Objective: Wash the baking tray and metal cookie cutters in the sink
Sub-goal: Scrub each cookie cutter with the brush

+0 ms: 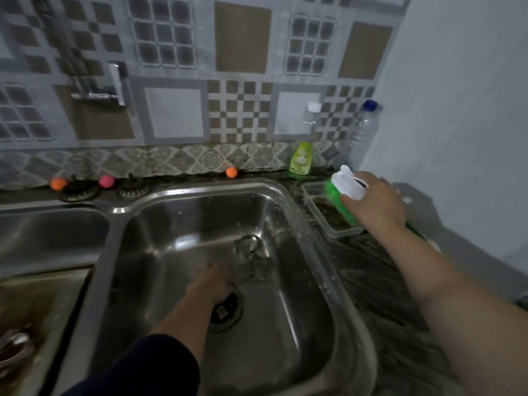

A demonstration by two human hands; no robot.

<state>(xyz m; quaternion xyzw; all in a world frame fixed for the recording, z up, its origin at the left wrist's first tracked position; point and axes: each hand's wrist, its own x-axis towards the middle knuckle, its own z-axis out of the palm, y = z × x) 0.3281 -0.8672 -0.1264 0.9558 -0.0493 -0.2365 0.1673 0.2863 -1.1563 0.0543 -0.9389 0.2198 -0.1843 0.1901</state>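
A: Patterned grey and brown wall tiles (243,41) run behind your stainless steel sink basin (308,230), with a dark speckled countertop (371,270) to its right. What are your fingers doing?

B: Your right hand (377,201) has its fingers curled round a green bristled scrub brush with a white plastic top (347,187), holding it over a clear rectangular plastic container (331,224) on the countertop. Your left hand (213,281) is down in the basin, just above the round metal drain (225,310); its fingertips meet a cluster of shiny metal cookie cutters (251,258), but blur keeps you from telling whether they grip it or only touch it.

A: And further out?

B: Your left arm wears a dark sleeve (148,367); your right forearm is bare and crosses the countertop. A yellow-green dish soap bottle (300,158) stands against the tiles behind the container, with two clear plastic bottles near it, one white-capped (311,115), one blue-capped (363,132). Three small balls sit along the back ledge: orange (58,183), pink (106,181), orange (231,172). A chrome wall fitting (110,87) hangs on the tiles at upper left.

A: The tray?

B: A flat metal baking tray (43,304) lies at the left edge, beside the basin, partly cut off.
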